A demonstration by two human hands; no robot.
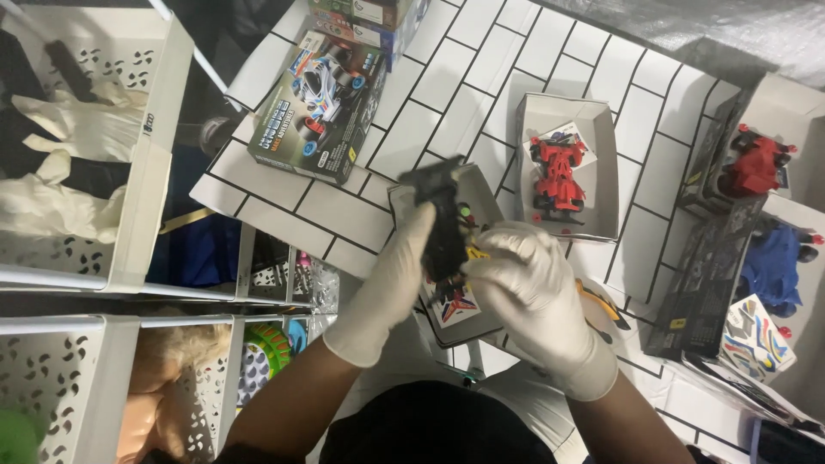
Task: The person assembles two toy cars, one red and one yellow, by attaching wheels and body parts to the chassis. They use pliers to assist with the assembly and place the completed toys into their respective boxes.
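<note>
- Left hand (391, 288), in a white glove, is up over the middle of the tiled surface (412, 129) — its fingers clamped along the side of a black toy car chassis (443, 219), which stands nearly on end above an open grey box tray (404, 202).
- Right hand (524, 279), gloved too, is pressed in against the chassis from the other side; its fingers are curled in together at the lower end of it (blurred, so I cannot tell what exactly they pinch).
- Under both hands, inside that tray, there's a sticker sheet (454, 305) with red and blue shapes, and small yellow and green bits show just beside the chassis.
- Just to the right — a second open tray (601, 129) with a red toy racing car (557, 176) lying in it, apart from the hands.
- Up and left on the surface, a green boxed car kit (322, 107), lid shut, lies flat.
- Far right: a dark box (700, 292), another red car body (756, 165), a blue body (773, 262).
- Left edge: white perforated bins (150, 163), with spare white gloves (73, 125) draped inside.
</note>
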